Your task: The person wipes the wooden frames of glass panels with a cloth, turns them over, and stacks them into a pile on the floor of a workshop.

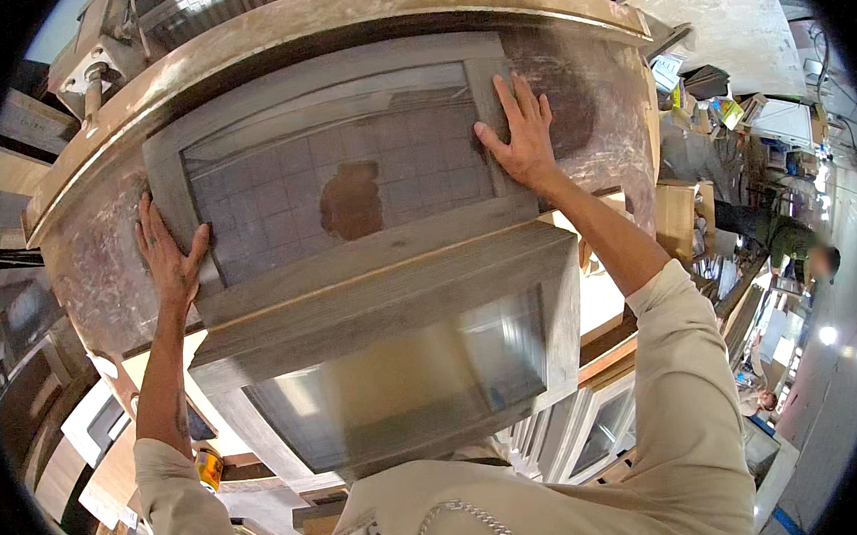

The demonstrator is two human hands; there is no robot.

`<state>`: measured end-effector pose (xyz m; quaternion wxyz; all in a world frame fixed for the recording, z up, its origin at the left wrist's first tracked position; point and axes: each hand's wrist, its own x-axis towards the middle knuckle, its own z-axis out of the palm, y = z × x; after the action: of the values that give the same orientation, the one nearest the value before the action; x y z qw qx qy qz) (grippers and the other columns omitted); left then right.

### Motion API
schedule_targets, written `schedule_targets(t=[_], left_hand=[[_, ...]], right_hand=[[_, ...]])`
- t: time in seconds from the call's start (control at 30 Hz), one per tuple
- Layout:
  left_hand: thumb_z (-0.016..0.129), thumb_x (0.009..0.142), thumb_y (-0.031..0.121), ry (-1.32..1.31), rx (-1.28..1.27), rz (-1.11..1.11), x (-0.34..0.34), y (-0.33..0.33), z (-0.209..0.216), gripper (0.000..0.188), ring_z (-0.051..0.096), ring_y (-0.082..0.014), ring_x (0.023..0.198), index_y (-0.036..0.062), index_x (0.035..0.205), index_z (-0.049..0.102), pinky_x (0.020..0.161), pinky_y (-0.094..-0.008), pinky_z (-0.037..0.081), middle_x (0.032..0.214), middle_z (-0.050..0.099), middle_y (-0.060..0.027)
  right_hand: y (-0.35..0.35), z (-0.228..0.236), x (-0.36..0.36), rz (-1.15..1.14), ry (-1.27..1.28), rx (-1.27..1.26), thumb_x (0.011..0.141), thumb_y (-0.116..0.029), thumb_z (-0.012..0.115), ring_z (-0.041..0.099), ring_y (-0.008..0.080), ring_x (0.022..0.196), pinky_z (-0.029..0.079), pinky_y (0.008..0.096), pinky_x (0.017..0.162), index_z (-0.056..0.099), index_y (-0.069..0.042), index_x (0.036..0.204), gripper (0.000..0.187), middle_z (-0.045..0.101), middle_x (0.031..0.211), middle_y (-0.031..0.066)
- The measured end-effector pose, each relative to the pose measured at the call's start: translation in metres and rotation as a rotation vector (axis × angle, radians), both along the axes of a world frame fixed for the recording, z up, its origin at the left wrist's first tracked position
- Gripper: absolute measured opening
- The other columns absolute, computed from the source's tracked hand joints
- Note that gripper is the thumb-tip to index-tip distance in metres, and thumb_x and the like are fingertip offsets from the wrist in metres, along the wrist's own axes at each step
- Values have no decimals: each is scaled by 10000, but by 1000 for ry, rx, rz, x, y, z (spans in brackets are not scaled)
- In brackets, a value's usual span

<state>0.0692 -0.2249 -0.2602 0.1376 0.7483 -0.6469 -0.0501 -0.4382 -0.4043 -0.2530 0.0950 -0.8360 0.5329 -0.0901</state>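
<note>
A grey wooden frame with a glass pane (276, 188) lies on a worn brown worktable (104, 258). My left hand (171, 254) rests at its left side, fingers spread along the outer edge and thumb on the wood. On the right side piece lies my right hand (522, 136), flat with fingers apart. Neither hand grips anything. Close in front of my body is a second grey wooden piece with a glass panel (425, 376), meeting the near edge of the first frame. A dark brown patch shows through the upper glass.
A long wooden rail (354, 17) curves along the table's far side, with a metal machine part (93, 77) at far left. Several framed panels (595, 429) lean below right. A yellow can (208, 467) sits low left. Other people (791, 250) are farther off at right.
</note>
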Motion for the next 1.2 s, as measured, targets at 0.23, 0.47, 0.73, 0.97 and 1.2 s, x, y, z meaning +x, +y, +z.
schedule_targets(t=[0.23, 0.47, 0.73, 0.97, 1.2], left_hand=[[513, 815, 635, -46, 0, -1, 3, 2, -1, 939, 160, -295, 1398, 8, 1434, 188, 1142, -466, 71, 1509, 175, -150], [522, 790, 663, -16, 3, 8, 3, 3, 0, 980, 165, -309, 1393, -19, 1420, 206, 1140, -475, 74, 1499, 190, -164], [552, 783, 634, -62, -3, -4, 7, 3, -5, 985, 145, -322, 1397, -63, 1394, 221, 1135, -487, 82, 1488, 198, -185], [536, 766, 667, -73, 77, 29, 3, 1, 5, 1033, 138, -322, 1397, -125, 1362, 248, 1137, -482, 62, 1486, 179, -211], [535, 758, 679, -62, 86, 36, 3, 2, 7, 1046, 112, -320, 1402, -121, 1360, 231, 1139, -469, 43, 1478, 164, -225]], right_hand=[[1, 2, 3, 5, -8, -28, 860, -533, 491, 179, 367, 1384, 65, 545, 1106, 257, -131, 1451, 752, 221, 1474, 233], [0, 3, 4, 14, 27, -35, 868, -518, 491, 184, 376, 1381, 79, 533, 1108, 251, -118, 1453, 748, 209, 1477, 241], [0, 5, 3, -3, 49, 5, 870, -545, 464, 162, 353, 1392, 63, 518, 1115, 229, -157, 1465, 748, 181, 1495, 217], [1, 4, 3, -3, 73, -9, 871, -534, 469, 160, 338, 1396, 60, 510, 1121, 230, -161, 1465, 741, 191, 1500, 184], [1, 5, 6, -4, 57, -15, 887, -532, 451, 165, 340, 1394, 52, 516, 1121, 224, -168, 1469, 723, 196, 1499, 181]])
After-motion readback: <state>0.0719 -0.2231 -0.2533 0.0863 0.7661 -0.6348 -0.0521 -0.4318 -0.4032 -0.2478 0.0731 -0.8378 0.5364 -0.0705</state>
